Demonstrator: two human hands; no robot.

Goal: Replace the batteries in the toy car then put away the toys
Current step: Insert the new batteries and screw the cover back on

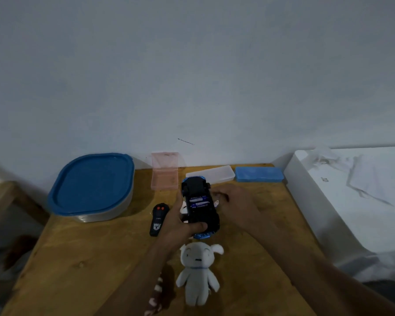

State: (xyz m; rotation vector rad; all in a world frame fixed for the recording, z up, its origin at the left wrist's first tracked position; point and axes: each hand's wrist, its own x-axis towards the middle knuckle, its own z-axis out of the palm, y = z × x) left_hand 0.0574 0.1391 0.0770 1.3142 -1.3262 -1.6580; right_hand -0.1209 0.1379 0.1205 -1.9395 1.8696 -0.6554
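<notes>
A: How far along is it?

B: About midway, I'd judge. The toy car (200,201) is upside down, lifted above the surface (89,270), and the left hand (178,224) is wrapped round its near end with the thumb across the underside. The battery bay is uncovered and the batteries (198,199) lie in it, though I cannot tell whether they are old or fresh.

A: And the other hand?

B: The right hand (236,202) sits just beside the car's right flank, fingers bent toward it. Whether they pinch something small or hold nothing, I cannot tell. I see no bay cover.

A: What's left?

B: Closing the bay, likely, then all the tidying. The remote (158,218) lies just left of the car, the plush toy (197,272) lies on its back nearer the front edge, and a striped soft toy (156,293) is partly under the left forearm.

A: Where would they go?

B: Probably the blue-lidded container (91,185) at far left, but its lid is on and must come off first. An open pink case (165,176), a clear case (211,174) and a blue case (259,174) line the wall behind the car.
</notes>
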